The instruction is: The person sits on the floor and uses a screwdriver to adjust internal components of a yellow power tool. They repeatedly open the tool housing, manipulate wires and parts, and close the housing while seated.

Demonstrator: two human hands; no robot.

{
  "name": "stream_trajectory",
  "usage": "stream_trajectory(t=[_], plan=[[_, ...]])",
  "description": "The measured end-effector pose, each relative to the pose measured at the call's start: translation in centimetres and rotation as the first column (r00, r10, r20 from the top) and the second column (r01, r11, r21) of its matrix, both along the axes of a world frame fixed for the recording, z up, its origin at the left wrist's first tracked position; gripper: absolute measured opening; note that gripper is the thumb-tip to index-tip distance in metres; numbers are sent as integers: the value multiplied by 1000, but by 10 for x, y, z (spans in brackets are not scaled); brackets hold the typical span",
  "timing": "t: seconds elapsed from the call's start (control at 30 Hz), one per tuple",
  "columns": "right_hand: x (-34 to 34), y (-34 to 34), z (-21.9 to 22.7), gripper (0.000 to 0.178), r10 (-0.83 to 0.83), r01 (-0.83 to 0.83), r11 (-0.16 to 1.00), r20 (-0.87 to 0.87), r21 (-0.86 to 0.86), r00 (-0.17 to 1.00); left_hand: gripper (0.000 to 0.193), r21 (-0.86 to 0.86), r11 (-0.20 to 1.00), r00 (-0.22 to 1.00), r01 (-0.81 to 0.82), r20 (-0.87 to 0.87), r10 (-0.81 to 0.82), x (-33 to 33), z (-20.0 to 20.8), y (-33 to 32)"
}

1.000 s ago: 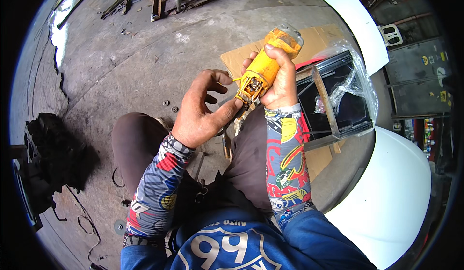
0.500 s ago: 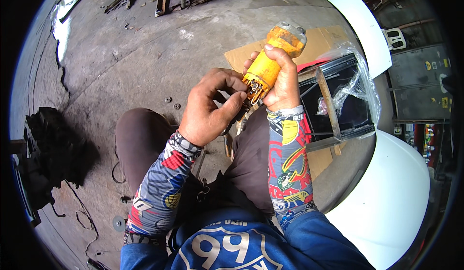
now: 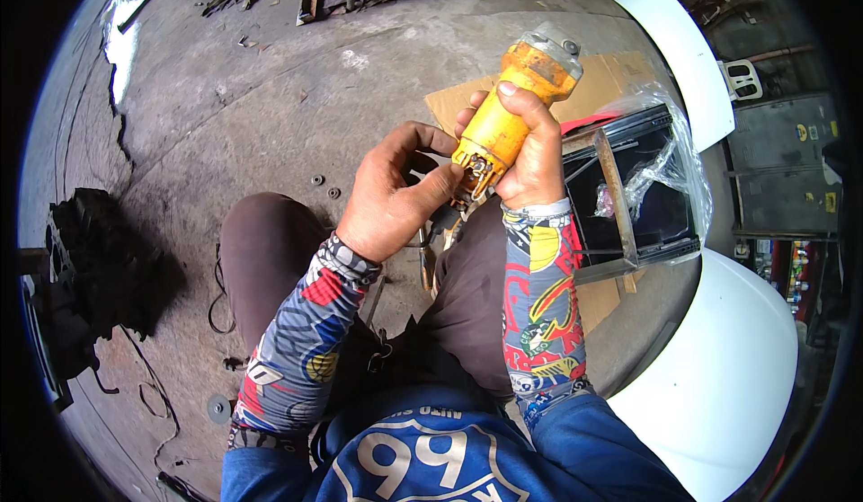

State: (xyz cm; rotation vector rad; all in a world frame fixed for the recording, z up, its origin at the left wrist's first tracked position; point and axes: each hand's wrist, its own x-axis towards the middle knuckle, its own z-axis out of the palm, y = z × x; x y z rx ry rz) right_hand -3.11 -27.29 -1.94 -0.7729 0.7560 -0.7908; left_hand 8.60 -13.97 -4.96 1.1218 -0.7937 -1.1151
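A worn yellow angle grinder [image 3: 494,129] is tilted in front of me, its grey metal gear head [image 3: 553,44] up and away to the right. At its lower end the housing is uncovered, and wiring and metal parts [image 3: 477,172] show. My right hand [image 3: 530,151] is wrapped round the yellow body, thumb on top. My left hand [image 3: 391,192] is closed at the uncovered end, its thumb against the exposed parts and its fingers bent along the far side. Any small piece between those fingertips is hidden.
Two small round metal parts [image 3: 333,193] lie on the concrete floor. A tool with a handle [image 3: 426,266] is between my knees. Cardboard [image 3: 458,97] and a plastic-wrapped frame [image 3: 620,196] lie to the right, near white panels [image 3: 719,349]. A black engine-like block [image 3: 99,250] stands left.
My left thumb has moved up onto the exposed end of the grinder. The right hand keeps its grip, and the view has shifted slightly.
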Motion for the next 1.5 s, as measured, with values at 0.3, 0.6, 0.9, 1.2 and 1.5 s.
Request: stream_trajectory(t=[0.3,0.6,0.9,1.2,1.5], plan=[[-8,-13,-12,45,86,-84,951,8,299,996,21,-13,999,988,30,-154,-32,2,-5,5],[-8,-12,-15,48,131,-132,957,19,259,991,18,18,999,997,37,-63,-36,5,-2,5],[2,-1,-10,42,106,-99,991,-82,85,991,29,99,994,996,42,-83,-34,3,-2,2],[4,3,-9,36,47,-69,989,-171,-127,984,35,117,988,984,103,-158,-84,5,-3,-5],[6,8,-8,34,9,-32,989,-156,-144,988,39,124,985,990,121,-90,-110,6,-2,-2]])
